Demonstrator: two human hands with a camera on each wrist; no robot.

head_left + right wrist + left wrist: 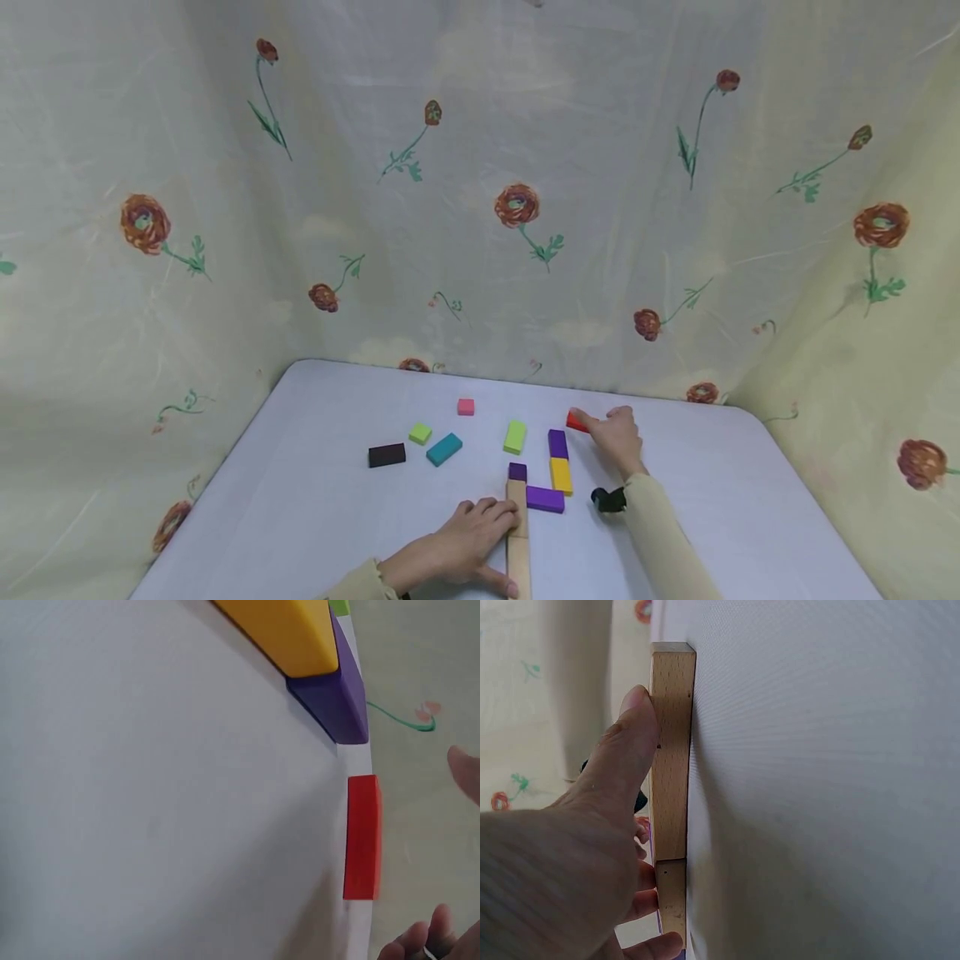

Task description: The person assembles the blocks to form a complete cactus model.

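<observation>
My left hand point(471, 542) rests on two plain wooden blocks point(518, 554) laid end to end. In the left wrist view its thumb lies against the longer-looking wooden block point(673, 754), and its fingertips touch the other one. At the far right, my right hand point(617, 437) is over a red block point(579, 422). The right wrist view shows thumb and fingers spread apart, with a gap between them and the red block point(362, 838). A dark purple block point(517, 472) caps the wooden row; a purple block point(545, 499) lies crosswise beside it.
A yellow block point(561, 477) and another purple block point(558, 444) form a line left of my right forearm. Scattered farther off are green point(514, 437), small green point(420, 433), teal point(444, 449), black point(387, 455) and pink point(466, 407) blocks. Flowered cloth point(480, 125) surrounds the white table point(300, 500).
</observation>
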